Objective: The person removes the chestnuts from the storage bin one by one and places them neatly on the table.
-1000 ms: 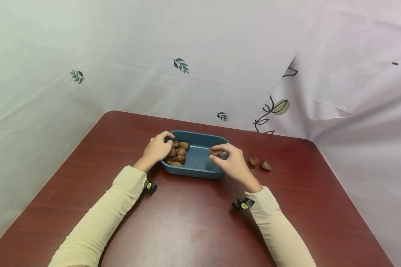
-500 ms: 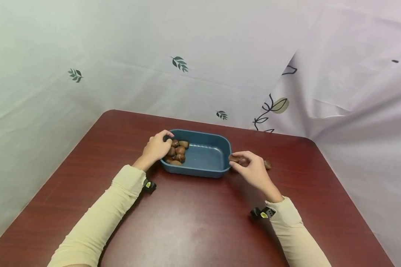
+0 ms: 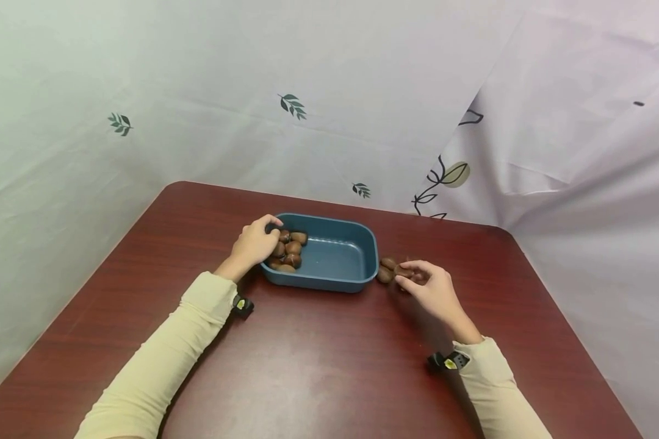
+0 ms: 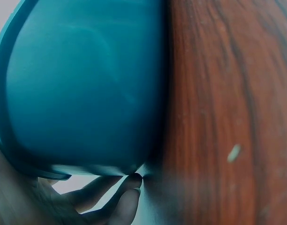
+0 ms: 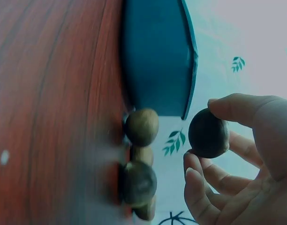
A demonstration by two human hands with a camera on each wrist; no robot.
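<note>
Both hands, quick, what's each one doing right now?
Left hand: holding the blue rectangular container at one end.
Right hand: holding a chestnut between thumb and fingers.

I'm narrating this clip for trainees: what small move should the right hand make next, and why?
Probably lower the held chestnut to the table and let go: the right hand pinches it off the tabletop, close to the loose chestnuts beside the blue tray. A second ago that hand was over the tray, which suggests it is carrying outward.
</note>
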